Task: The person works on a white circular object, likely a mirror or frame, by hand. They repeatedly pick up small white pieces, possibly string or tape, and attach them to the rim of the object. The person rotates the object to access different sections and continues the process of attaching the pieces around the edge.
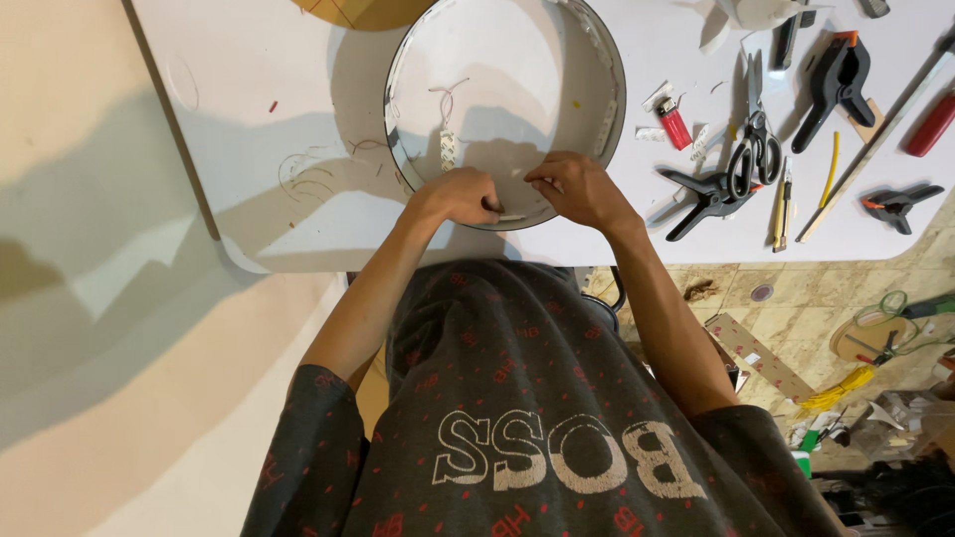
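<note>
A round white pan-like housing with a dark rim (615, 75) lies on the white table (259, 119). A white strip (607, 124) runs along the inside of its wall. My left hand (460, 195) and my right hand (577, 189) both pinch the strip at the near edge of the rim, close together, fingers closed on it. A short wire with a small white connector (448, 147) lies inside the housing just beyond my left hand.
To the right on the table lie a red lighter (675, 123), scissors (756, 149), black spring clamps (834, 82), a yellow-handled tool (783, 207) and a long stick (875, 139). Thin wire loops (308, 174) lie at the left. The floor at the right holds scraps.
</note>
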